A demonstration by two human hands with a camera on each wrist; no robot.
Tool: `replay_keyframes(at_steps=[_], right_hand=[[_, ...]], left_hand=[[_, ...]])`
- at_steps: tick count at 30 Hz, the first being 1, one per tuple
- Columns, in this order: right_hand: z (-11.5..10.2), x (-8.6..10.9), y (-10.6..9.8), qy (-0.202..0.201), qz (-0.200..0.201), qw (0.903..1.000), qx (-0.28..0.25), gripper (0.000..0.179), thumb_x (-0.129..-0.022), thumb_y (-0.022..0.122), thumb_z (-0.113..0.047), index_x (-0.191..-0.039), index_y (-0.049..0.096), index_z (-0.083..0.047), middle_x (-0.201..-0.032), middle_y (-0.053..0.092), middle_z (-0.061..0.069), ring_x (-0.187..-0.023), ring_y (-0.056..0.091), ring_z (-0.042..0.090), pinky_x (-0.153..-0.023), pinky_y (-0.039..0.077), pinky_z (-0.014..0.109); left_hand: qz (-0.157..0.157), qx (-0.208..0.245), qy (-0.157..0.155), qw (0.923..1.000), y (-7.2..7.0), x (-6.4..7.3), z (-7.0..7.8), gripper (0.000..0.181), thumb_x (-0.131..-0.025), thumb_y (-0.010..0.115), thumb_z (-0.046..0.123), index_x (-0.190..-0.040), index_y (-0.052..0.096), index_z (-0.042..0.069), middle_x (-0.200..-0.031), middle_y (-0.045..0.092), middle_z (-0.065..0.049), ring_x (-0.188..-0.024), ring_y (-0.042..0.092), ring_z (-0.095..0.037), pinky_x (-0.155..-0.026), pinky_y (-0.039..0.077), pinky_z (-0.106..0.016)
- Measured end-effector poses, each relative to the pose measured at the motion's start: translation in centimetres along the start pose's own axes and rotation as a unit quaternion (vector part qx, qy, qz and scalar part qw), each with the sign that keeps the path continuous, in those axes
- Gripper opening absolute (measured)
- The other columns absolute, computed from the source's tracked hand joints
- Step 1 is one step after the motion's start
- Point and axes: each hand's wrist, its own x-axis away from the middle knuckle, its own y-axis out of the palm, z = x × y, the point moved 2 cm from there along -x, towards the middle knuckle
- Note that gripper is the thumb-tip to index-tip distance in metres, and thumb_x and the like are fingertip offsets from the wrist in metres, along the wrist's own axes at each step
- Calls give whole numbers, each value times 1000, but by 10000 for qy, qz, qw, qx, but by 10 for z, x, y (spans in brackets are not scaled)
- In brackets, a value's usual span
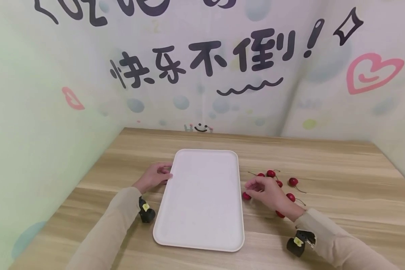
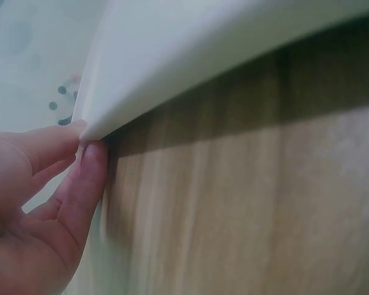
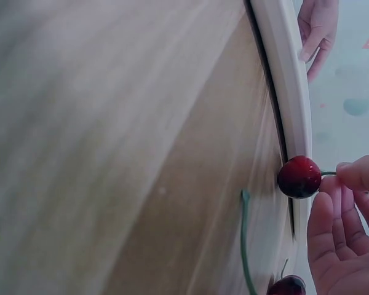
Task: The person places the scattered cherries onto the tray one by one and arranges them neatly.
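A white rectangular tray [image 1: 200, 198] lies on the wooden table in the head view. At its left long edge, my left hand [image 1: 154, 177] pinches the rim between thumb and fingers; the left wrist view shows the fingertips [image 2: 93, 161] against the tray's edge [image 2: 166, 80]. Just beyond the right long edge, my right hand [image 1: 266, 190] pinches the thin green stem of a dark red cherry [image 1: 246, 195]. In the right wrist view this cherry [image 3: 299, 177] hangs from the fingers beside the tray's side; whether it touches the table I cannot tell.
Several more cherries lie around my right hand, among them one farther right [image 1: 293, 182], one behind [image 1: 271, 173] and one near the wrist [image 1: 290, 197]. Some are partly hidden by the hand. A printed wall [image 1: 202, 108] closes off the table's [image 1: 341, 168] back.
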Motion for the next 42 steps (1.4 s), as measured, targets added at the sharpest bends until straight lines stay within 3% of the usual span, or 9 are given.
replay_keyframes(at_steps=[6,11,18,27,33,42], right_hand=[[2,-1,0,3,-24,9999,111,11,-78,65,-4,-88,63,0,-81,62,4,-74,57,16,-63,49,22],[4,-2,-3,267,-35,9995,187,12,-80,65,-10,-90,66,-4,-82,63,1,-72,54,15,-60,48,22],[2,-5,-10,142,-1,9997,188,12,-82,62,-11,-90,66,-2,-80,63,1,-72,53,14,-63,47,23],[-11,-18,-10,186,-259,9994,145,12,-84,61,-14,-90,65,-5,-81,63,1,-76,55,15,-68,47,29],[-18,-33,-5,341,-482,9982,-83,16,-83,62,-12,-94,64,-1,-82,62,3,-74,54,17,-64,49,29],[-30,-61,16,296,-699,9965,-353,18,-83,61,-11,-97,63,0,-85,62,4,-78,57,24,-67,51,26]], left_hand=[[11,27,-30,10000,-1,0,-1,43,-81,59,-2,-122,47,-7,-96,57,-21,-76,56,-16,-66,53,-27],[-12,3,2,10000,-1,1,1,43,-82,59,-1,-122,47,-7,-96,57,-21,-79,56,-19,-67,53,-28],[-170,182,387,9989,-3,3,-1,42,-80,64,7,-119,52,-2,-89,58,-17,-75,57,-19,-65,53,-28],[-108,-23,31,9999,-1,4,6,44,-82,58,-1,-124,44,-9,-95,56,-22,-76,56,-18,-65,52,-27],[-185,-52,27,9998,-3,1,3,45,-83,58,1,-125,44,-7,-95,56,-19,-76,55,-16,-67,52,-27],[-227,-64,8,9997,-2,1,2,45,-83,59,2,-125,44,-6,-96,56,-20,-77,56,-18,-69,52,-29]])
